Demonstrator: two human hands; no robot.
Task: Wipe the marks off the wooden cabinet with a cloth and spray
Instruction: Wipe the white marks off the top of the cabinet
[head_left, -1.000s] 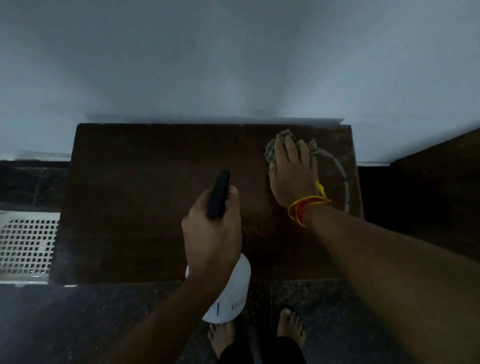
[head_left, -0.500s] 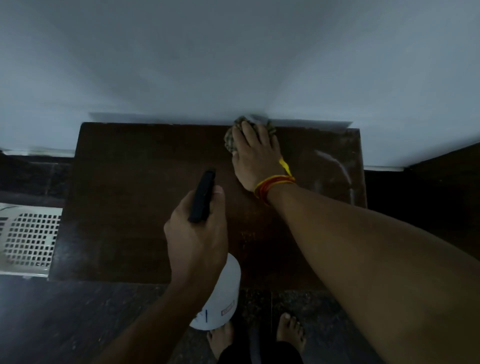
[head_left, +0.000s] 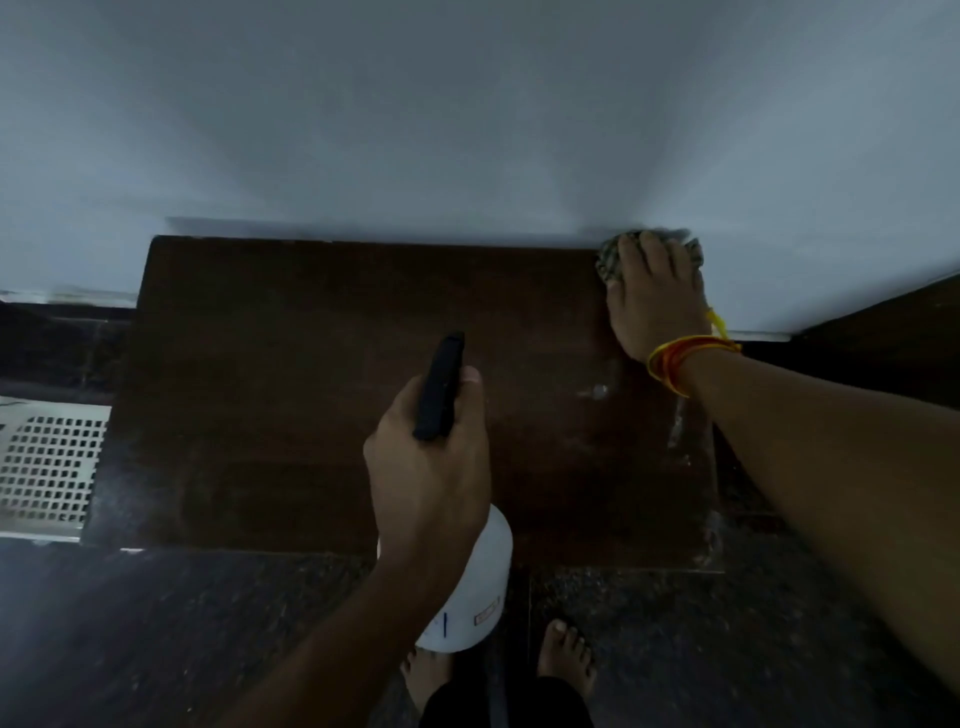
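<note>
The dark wooden cabinet top (head_left: 291, 395) fills the middle of the view, against a pale wall. My right hand (head_left: 655, 301) presses flat on a mottled grey cloth (head_left: 609, 260) at the top's back right corner. Faint whitish marks (head_left: 675, 426) remain near the right edge, with a small spot (head_left: 599, 391) beside them. My left hand (head_left: 428, 467) grips the black head of a white spray bottle (head_left: 475, 587), held over the front edge; the nozzle (head_left: 441, 384) points toward the back.
A white perforated basket (head_left: 47, 462) stands on the floor left of the cabinet. Dark speckled floor (head_left: 675, 649) lies in front, with my bare feet (head_left: 565, 654) on it. Another dark wooden piece (head_left: 883, 332) sits at the right.
My right hand slid the cloth from the right middle to the back centre, then along the back edge to the back right corner. Part of the curved white mark is gone. The bottle barely moved.
</note>
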